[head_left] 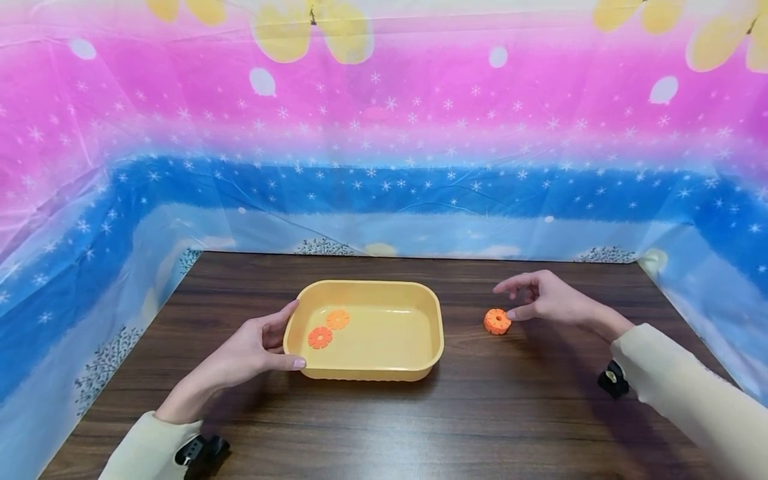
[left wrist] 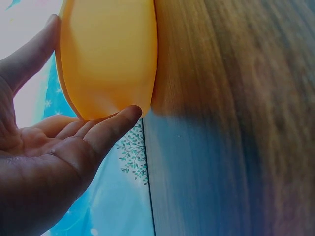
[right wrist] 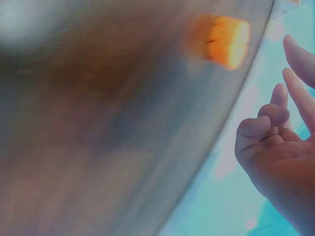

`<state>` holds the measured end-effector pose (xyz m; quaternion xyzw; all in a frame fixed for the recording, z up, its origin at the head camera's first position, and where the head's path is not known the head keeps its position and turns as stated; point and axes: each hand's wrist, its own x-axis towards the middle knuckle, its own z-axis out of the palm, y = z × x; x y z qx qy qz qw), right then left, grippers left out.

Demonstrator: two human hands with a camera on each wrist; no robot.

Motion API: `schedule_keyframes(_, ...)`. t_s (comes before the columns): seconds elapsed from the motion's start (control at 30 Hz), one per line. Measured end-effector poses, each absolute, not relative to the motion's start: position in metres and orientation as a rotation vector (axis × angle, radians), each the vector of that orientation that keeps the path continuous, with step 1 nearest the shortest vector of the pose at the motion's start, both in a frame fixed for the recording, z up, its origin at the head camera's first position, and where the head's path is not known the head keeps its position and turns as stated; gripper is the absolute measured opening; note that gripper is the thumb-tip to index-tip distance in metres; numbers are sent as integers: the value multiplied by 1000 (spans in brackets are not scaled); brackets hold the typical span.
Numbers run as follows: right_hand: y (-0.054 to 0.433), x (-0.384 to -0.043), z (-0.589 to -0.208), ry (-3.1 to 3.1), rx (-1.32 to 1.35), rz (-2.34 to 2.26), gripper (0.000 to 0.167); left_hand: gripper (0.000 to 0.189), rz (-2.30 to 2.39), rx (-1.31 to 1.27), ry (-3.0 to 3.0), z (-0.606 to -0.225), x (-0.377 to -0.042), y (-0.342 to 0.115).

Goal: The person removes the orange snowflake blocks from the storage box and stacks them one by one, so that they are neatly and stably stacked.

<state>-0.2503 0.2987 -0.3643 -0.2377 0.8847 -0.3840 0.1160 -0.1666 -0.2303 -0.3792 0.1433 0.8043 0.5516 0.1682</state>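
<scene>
My left hand (head_left: 249, 353) grips the left end of a yellow plastic tray (head_left: 366, 375), its thumb at the front corner and its fingers along the side. In the left wrist view the tray (left wrist: 108, 54) fills the space past the thumb and fingers. Two flat notched discs lie inside on the left: a red-orange disc (head_left: 320, 337) and a lighter orange disc (head_left: 338, 319). Right of the tray stands a short stack of orange notched discs (head_left: 497, 322). My right hand (head_left: 543, 300) hovers beside it; the right wrist view shows a gap between fingers and stack (right wrist: 228, 43).
The tray and stack stand on a dark wood-grain table (head_left: 384, 427). A pink and blue patterned cloth (head_left: 384, 133) hangs behind the table and along its sides. Black wrist devices are at both sleeves.
</scene>
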Motion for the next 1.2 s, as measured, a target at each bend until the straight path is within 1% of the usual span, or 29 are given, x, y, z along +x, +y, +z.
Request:
schedule_keyframes(0.13, 273, -253, -342, 2594, -765, -1011, 44, 108, 1571, 404, 2287, -380, -167, -231)
schedule_keyframes(0.27, 240, -256, -324, 2561, -829, -923, 44, 107, 1576, 391, 2284, -381, -166, -231)
schedule_keyframes(0.47, 190, -262, -310, 2454, -967, -899, 43, 107, 1579, 392, 2283, -383, -165, -232)
schedule_keyframes(0.83, 104, -275, -310, 2268, -1102, -924, 43, 107, 1598, 392, 2280, -384, -165, -231)
schedule_keyframes(1.0, 74, -282, -308, 2203, -1122, -921, 44, 107, 1601, 394, 2277, -382, -165, -231)
schedule_keyframes(1.2, 46, -287, -318, 2131, -1107, -861, 45, 106, 1595, 398, 2274, -380, -166, -231)
